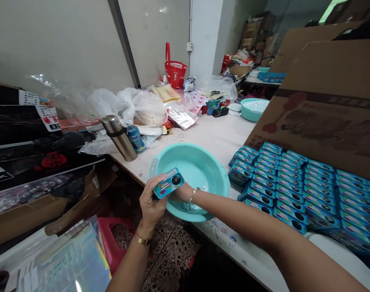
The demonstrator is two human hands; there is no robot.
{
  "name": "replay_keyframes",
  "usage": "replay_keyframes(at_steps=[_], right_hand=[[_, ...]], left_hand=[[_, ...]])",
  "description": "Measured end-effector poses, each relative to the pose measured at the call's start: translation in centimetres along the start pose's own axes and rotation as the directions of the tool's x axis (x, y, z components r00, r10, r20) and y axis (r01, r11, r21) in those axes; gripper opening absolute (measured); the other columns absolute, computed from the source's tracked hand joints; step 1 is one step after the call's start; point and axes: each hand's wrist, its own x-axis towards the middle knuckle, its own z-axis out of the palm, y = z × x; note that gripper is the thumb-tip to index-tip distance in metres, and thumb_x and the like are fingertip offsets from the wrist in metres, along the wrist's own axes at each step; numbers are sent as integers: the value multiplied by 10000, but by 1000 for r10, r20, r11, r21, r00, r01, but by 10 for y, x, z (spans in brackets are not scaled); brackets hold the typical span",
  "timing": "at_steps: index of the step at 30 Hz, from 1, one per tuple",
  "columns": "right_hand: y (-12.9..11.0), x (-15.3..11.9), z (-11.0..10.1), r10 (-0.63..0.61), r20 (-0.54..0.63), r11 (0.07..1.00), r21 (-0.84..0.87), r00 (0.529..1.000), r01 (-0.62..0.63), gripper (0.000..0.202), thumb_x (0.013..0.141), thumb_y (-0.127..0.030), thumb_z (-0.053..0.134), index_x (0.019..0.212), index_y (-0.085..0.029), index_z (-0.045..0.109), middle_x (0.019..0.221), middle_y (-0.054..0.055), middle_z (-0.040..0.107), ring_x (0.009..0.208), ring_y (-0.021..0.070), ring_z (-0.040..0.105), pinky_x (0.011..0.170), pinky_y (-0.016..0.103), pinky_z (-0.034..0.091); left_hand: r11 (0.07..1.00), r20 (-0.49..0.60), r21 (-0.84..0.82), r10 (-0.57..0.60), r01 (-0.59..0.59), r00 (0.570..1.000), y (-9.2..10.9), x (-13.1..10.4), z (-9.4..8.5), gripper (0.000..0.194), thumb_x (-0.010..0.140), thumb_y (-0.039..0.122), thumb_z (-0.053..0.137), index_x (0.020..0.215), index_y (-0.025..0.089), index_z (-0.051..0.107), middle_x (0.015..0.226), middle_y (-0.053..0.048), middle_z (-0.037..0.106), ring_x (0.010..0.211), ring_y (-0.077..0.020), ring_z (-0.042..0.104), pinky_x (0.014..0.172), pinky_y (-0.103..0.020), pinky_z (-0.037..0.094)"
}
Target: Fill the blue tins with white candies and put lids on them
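My left hand [151,201] is wrapped round a small blue candy box [169,183] with "CARAMELO MACIZO" lettering and a round dark spot on its face. The box is tilted above the near left rim of a turquoise plastic basin [200,158]. My right hand [182,192] reaches into the basin just behind the box, which hides its fingers. Small white pieces [189,206] lie in the basin's bottom near that hand. A gold bracelet is on the left wrist, a silver bangle on the right.
Rows of similar blue boxes [294,178] stand at right before a large cardboard carton [325,105]. A steel thermos [120,140] and a blue bottle [135,137] stand left of the basin. Behind are plastic bags [148,105], a red basket [175,75] and another basin [248,114] of white pieces.
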Motion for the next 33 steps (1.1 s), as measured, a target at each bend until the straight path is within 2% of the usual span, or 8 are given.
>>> replay_keyframes(at_steps=[2, 5, 7, 10, 15, 23, 27, 33], right_hand=[[5, -21, -3, -91, 182, 993, -63, 979, 104, 155, 829, -239, 610, 958, -191, 682, 1117, 109, 636, 988, 249, 577, 764, 313, 463], [22, -50, -28, -20, 407, 983, -158, 913, 92, 69, 774, -174, 652, 823, -186, 700, 1011, 107, 657, 869, 239, 607, 715, 311, 446], [37, -57, -50, 59, 337, 980, -199, 940, 10, 104, 793, -173, 646, 880, -192, 700, 1011, 101, 651, 867, 229, 612, 737, 307, 441], [56, -54, -66, 187, 64, 955, -247, 980, -167, 267, 910, -303, 567, 1139, -178, 624, 1157, 144, 597, 1026, 266, 584, 833, 341, 437], [56, -54, -37, 444, 31, 871, -248, 896, -423, 416, 980, -456, 406, 1250, -154, 503, 1183, 186, 587, 1036, 296, 606, 842, 388, 451], [11, -74, -7, 474, 138, 881, -64, 870, -470, 439, 916, -510, 486, 1171, -161, 562, 1172, 178, 603, 950, 286, 651, 755, 347, 446], [-2, -70, 2, 409, 173, 898, 100, 896, -429, 322, 886, -457, 533, 1029, -193, 650, 1062, 127, 663, 907, 265, 654, 744, 338, 442], [-8, -47, 20, 245, 45, 868, 435, 968, -240, 206, 863, -310, 518, 892, -215, 698, 927, 90, 722, 953, 279, 634, 823, 374, 464]], left_hand=[[1000, 6, 13, -3, 3, 1000, -1, 1, -1, 324, 814, 240, 720, 1126, 218, 637, 1122, -70, 694, 1052, -216, 663, 961, -403, 532], [1000, 35, -1, 21, -21, 999, -1, 2, -4, 351, 810, 219, 725, 1149, 227, 634, 1132, -64, 693, 1045, -211, 667, 949, -386, 537], [999, 62, -12, 50, -50, 997, 1, 3, -6, 353, 815, 204, 717, 1157, 231, 633, 1139, -66, 691, 1055, -216, 667, 956, -390, 535], [994, 104, -15, 106, -105, 989, 8, 7, -6, 362, 831, 189, 694, 1182, 240, 623, 1167, -70, 681, 1094, -223, 654, 975, -399, 529], [986, 156, 3, 164, -167, 974, 17, 13, 1, 378, 853, 180, 659, 1219, 249, 596, 1204, -76, 661, 1115, -222, 646, 982, -401, 532], [973, 118, 77, 208, -217, 971, 22, 8, 7, 379, 864, 173, 616, 1234, 240, 572, 1186, -84, 664, 1111, -231, 651, 975, -412, 541], [969, 114, 62, 229, -237, 967, 26, 6, 12, 443, 846, 112, 591, 1266, 249, 553, 1208, -92, 650, 1130, -230, 640, 975, -413, 542], [971, 119, 23, 232, -236, 965, 27, 7, 15, 510, 823, 68, 545, 1296, 260, 540, 1219, -93, 640, 1148, -231, 627, 973, -397, 539]])
